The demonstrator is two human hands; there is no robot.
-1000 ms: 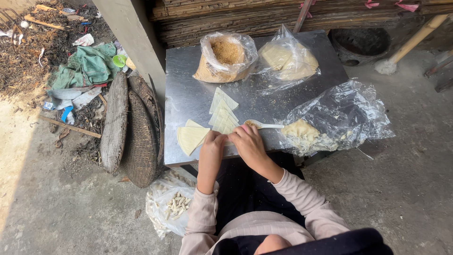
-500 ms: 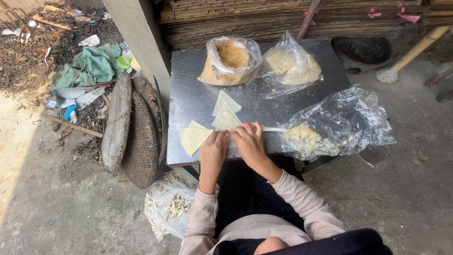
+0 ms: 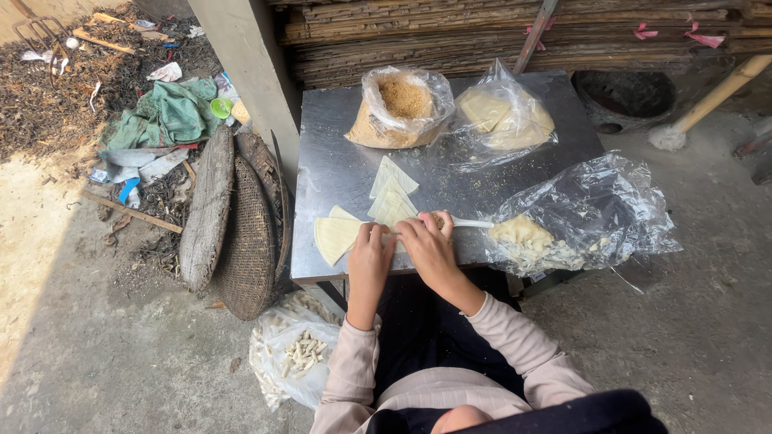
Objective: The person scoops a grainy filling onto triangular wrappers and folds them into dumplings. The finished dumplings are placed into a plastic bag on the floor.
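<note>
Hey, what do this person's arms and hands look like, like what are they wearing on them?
Both arms are in long, loose, pale pink sleeves that wrinkle at the elbows and end at the wrists. The left hand and right hand are bare: no gloves show, and no rings, watch or bracelet can be made out. The sleeves look plain, with no pattern or markings visible.
</note>
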